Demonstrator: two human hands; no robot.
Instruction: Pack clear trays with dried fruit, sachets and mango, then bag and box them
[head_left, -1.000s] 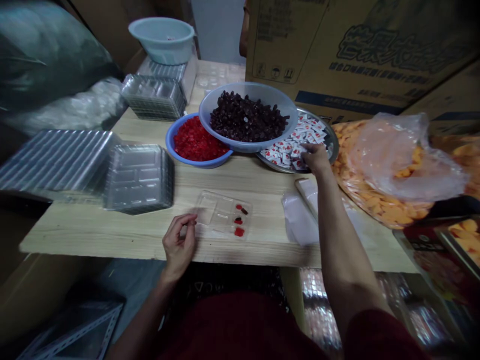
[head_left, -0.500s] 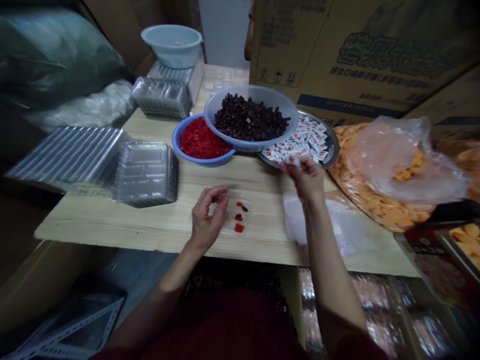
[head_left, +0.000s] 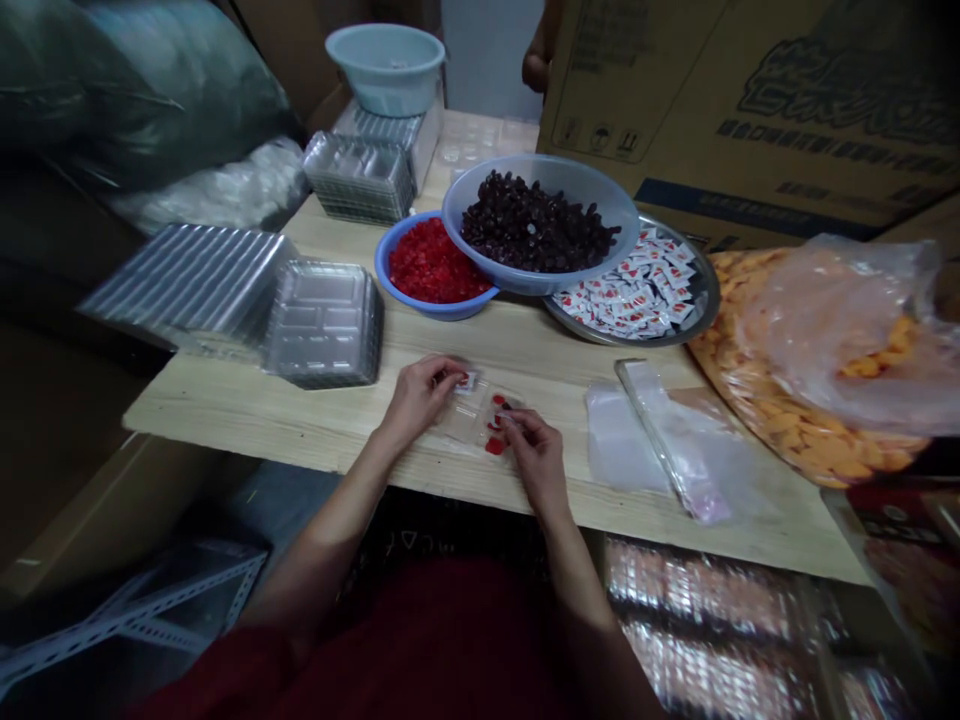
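Note:
A clear plastic tray with small compartments lies open near the table's front edge. Red pieces and a dark piece sit in its right half. My left hand is closed at the tray's far left, thumb and fingers pinching a small white-and-red sachet. Over the right half, my right hand is also closed, its fingertips down among the pieces on what appears to be another small white sachet, partly hidden. Behind the tray, a steel bowl holds many more sachets.
A blue bowl of red pieces and a translucent bowl of dark pieces stand behind. Stacked clear trays are left. Plastic sleeves and a bag of orange pieces lie right. A large carton blocks the back right.
My right hand has come from the steel bowl down to the tray. My left hand now pinches a sachet at the tray's far edge. The view has shifted, uncovering the plastic sleeves.

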